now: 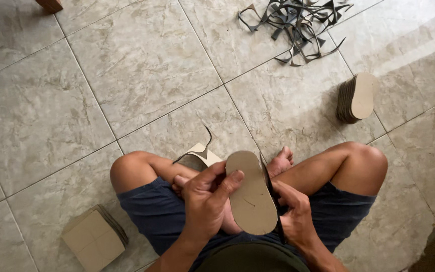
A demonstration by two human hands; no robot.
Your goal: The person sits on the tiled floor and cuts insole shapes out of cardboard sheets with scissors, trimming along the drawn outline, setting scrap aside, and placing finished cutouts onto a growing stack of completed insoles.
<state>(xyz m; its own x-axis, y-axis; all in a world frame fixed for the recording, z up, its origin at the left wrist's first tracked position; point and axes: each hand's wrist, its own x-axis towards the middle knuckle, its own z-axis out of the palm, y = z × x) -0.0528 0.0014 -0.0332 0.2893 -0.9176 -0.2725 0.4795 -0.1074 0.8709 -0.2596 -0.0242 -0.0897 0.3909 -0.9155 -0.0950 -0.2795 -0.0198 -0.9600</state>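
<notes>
Head view: left hand [205,201] grips sole-shaped cardboard cutout [250,194]; right hand [293,214] clasps dark blade [270,189] at its edge.

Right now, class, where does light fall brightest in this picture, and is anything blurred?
Head view: a pale band of light crosses the floor tiles upper right; the left hand and sole-shaped cutout look sharp; the stack of cutouts casts a soft shadow leftward.

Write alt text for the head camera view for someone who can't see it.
A person sitting cross-legged on a tiled floor holds a sole-shaped cardboard cutout in the left hand while the right hand works scissors along its edge. Nearby lie a stack of cut soles, square blanks and dark offcuts.
</notes>
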